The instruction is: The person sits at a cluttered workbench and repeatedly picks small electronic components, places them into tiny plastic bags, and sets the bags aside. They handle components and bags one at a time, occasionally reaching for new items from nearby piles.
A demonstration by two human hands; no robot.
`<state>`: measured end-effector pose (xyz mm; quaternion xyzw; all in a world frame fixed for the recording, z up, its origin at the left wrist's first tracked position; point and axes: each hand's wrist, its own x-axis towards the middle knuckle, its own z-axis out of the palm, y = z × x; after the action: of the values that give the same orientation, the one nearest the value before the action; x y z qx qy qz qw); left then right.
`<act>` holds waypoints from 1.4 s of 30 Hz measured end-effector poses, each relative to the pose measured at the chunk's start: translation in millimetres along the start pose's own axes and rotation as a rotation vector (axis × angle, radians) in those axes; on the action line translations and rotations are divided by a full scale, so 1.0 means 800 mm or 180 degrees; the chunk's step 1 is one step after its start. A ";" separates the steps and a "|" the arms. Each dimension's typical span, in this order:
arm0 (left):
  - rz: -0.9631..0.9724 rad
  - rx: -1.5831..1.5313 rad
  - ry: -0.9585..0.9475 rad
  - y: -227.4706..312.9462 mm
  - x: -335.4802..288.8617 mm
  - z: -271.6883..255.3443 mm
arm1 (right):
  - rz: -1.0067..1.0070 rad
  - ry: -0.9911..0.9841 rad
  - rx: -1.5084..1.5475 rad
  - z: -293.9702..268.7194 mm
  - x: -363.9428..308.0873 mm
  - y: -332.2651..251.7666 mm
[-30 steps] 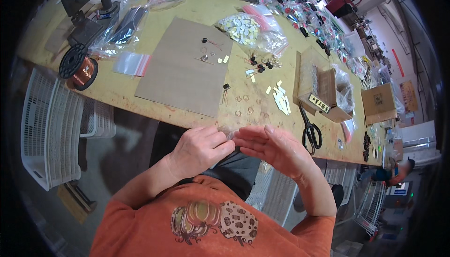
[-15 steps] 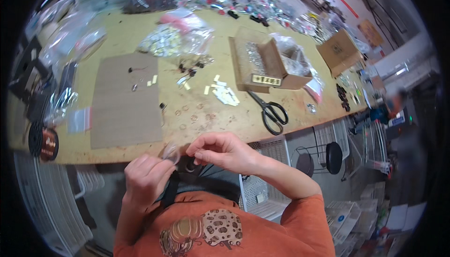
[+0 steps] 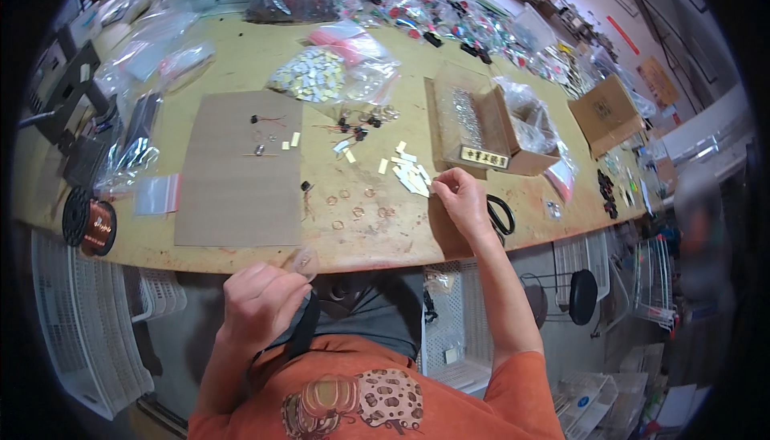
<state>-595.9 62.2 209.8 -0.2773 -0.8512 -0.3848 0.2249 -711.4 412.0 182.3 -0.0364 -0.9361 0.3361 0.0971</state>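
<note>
The left hand [image 3: 261, 296], at lower centre-left of the frame, pinches a small, rounded, clear plastic piece [image 3: 305, 263] near the table's front edge. The right hand [image 3: 465, 207], right of centre, has its thumb and fingertips drawn together beside the loose heap of pale yellow and white flat strips [image 3: 411, 175]; whether a strip is between them, I cannot tell.

Judging from the layout, the work is partway through, with much left. The strips lie unsorted, and at least 6 thin copper-coloured wire rings [image 3: 358, 213] sit separately at the centre. On the flat brown cardboard sheet [image 3: 233, 191], left of centre, lie 2 yellow strips and 1 small black component with reddish wires [image 3: 255, 119]. More black wired components [image 3: 361, 129] are clustered at upper centre, beneath a clear bag of pale tabs [image 3: 313, 75]. Which pieces, if any, are finished cannot be told.
</note>
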 end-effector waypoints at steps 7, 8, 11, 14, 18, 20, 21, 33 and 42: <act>0.0049 0.0051 0.0108 -0.004 0.000 -0.001 | -0.0044 -0.0151 -0.0489 0.001 0.012 -0.006; 0.0098 0.0044 0.0117 -0.005 0.000 -0.002 | -0.0019 -0.0191 -0.0489 -0.001 0.011 -0.010; 0.0091 0.0049 0.0140 -0.007 -0.001 -0.003 | -0.0006 -0.0288 -0.0557 -0.006 0.009 -0.017; -0.0039 -0.0074 0.0259 -0.006 -0.001 -0.004 | -0.0177 -0.0290 -0.0681 -0.006 0.009 -0.018; -0.0033 -0.0148 0.0309 -0.017 -0.004 -0.002 | -0.0532 -0.0047 -0.0686 -0.003 0.020 -0.032; 0.0017 -0.0194 0.0419 -0.028 -0.007 0.000 | -0.0869 0.0137 -0.0512 0.003 0.039 -0.058; -0.0043 -0.0177 0.0538 -0.033 -0.007 0.000 | -0.1079 0.0202 -0.0312 0.010 0.054 -0.071; 0.0015 0.0201 0.0883 -0.079 -0.004 0.012 | -0.0480 -0.1366 -0.0376 0.104 0.218 -0.108; 0.0070 0.0011 0.1004 -0.087 -0.027 0.033 | -0.1049 -0.0490 -0.0591 0.181 0.252 -0.110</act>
<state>-629.5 38.1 144.0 -0.2224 -0.8029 -0.4196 0.3604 -938.9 281.1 160.4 0.1343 -0.9610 0.2298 0.0752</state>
